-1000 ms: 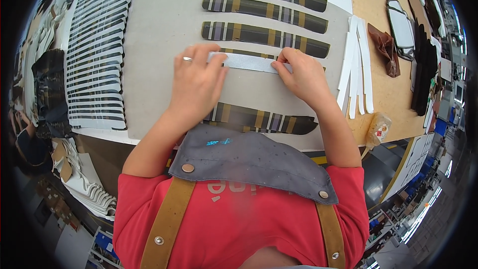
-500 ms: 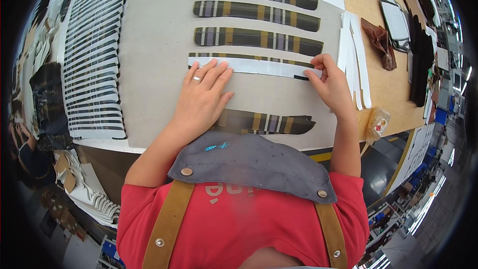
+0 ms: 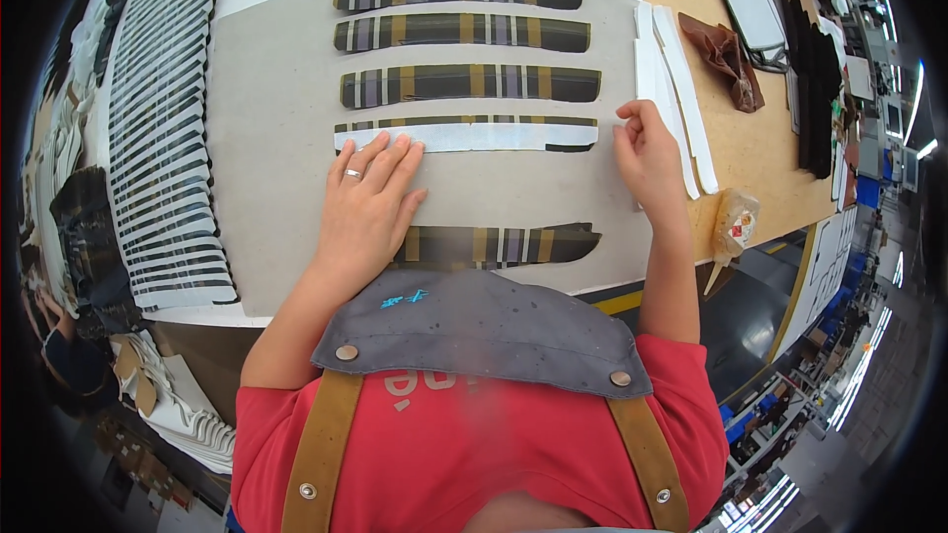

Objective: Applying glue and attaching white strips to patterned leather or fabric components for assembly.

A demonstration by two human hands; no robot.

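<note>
My left hand (image 3: 370,199) lies flat with its fingers apart, fingertips on the left end of a white strip (image 3: 474,137). That strip covers most of a dark plaid fabric piece (image 3: 444,121); a plaid edge shows above it and a dark bit at its lower right. My right hand (image 3: 649,158) is off the strip, just past its right end, with fingers curled in and nothing visible in them. Beside it lie loose white strips (image 3: 681,89). Another plaid piece (image 3: 494,245) lies nearer me, its left part hidden by my left arm and apron.
Three plaid pieces (image 3: 469,84) lie in rows farther back on the grey mat (image 3: 267,118). A long row of overlapping white-and-dark strips (image 3: 163,158) runs along the left. At right are a plastic-wrapped bottle (image 3: 736,222), brown crumpled material (image 3: 726,59) and a framed clear case (image 3: 750,10).
My right hand has let go of the white strip's right end and moved off it, while that end now lies flat. My left hand stays on the left end. The view has shifted slightly.
</note>
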